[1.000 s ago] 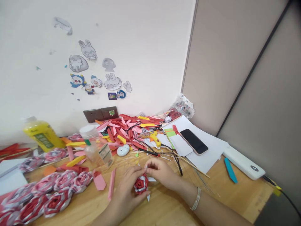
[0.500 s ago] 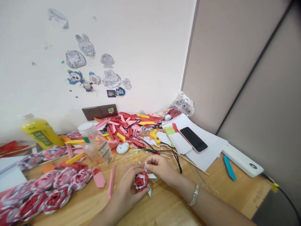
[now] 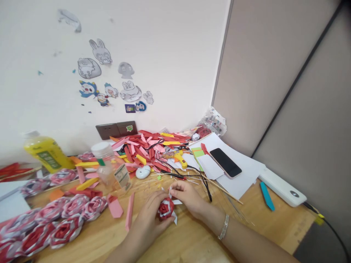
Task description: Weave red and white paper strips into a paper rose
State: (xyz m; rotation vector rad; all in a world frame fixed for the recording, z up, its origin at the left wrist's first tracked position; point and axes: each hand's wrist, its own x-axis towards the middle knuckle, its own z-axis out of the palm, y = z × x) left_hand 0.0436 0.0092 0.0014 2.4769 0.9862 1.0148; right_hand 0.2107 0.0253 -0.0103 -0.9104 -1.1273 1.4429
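Note:
A red and white paper rose (image 3: 166, 208) sits in my left hand (image 3: 150, 213), whose fingers and thumb wrap around its left side. White pointed strips stick out from the flower's right side and bottom. At its upper right edge, my right hand (image 3: 185, 195) pinches a white paper strip (image 3: 170, 191) between thumb and forefinger. A bracelet is on my right wrist. More finished roses (image 3: 66, 231), red-white and pink-white, lie at the left of the wooden table (image 3: 203, 243).
Behind the hands are piled folded paper strips (image 3: 145, 148), a yellow glue gun (image 3: 180, 159) with cables, a clear jar (image 3: 105, 171) and a yellow bottle (image 3: 49, 153). A phone (image 3: 226, 162) on white sheets, a white power strip (image 3: 282, 185) and a blue strip (image 3: 267, 196) are at right.
The rose has turned slightly and moved a little to the right in my left hand. My right hand keeps its pinch at the upper edge, with its wrist shifted slightly left.

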